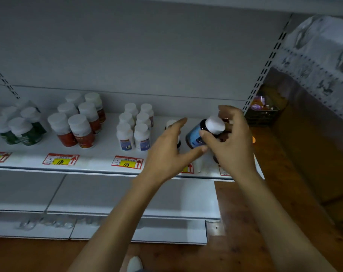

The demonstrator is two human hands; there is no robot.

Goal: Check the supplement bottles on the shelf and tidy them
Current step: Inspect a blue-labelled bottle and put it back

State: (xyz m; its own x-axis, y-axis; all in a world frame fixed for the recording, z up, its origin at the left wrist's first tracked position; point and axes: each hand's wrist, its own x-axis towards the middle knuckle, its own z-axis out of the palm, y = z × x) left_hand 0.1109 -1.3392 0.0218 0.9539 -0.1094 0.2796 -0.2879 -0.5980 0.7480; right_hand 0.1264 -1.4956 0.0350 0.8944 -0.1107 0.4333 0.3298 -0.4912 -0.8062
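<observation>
Held bottle: a dark bottle (pixel 196 136) with a blue label and a white cap (pixel 215 124) was seen lifted off the shelf (pixel 100 154) near its right end, gripped by the right hand (pixel 231 142).
Long axis: tilted. The cap was pointed up and rightward into the right palm, the base down and leftward toward the left thumb.
Right fingers: curled and clamped on the bottle. The thumb (pixel 204 134) was pressed on the shoulder just under the cap, and the other fingers were wrapped behind the cap.
Left hand (pixel 166 152): fingers straight and spread, nothing held.
Bearing from left fingers: the bottle lay just to their right, in the gap between forefinger above and thumb below. The thumb tip was just beside the base — contact could not be told.
Nearer hand: the right hand was already on the bottle; the left was the free hand.
Behind left fingers: a second white-capped bottle (pixel 171 123) was partly hidden, apparently standing on the shelf.
Arm pose: both bare forearms were raised from below and angled inward toward the bottle, the left palm turned rightward toward it.
Judged next: a closing of left thumb and forefinger across the bottle's body was likely called for — to steady it for a label check.
Left of left fingers: rows of blue-labelled white bottles (pixel 135 132) and red-labelled bottles (pixel 80 124) were noted upright.
</observation>
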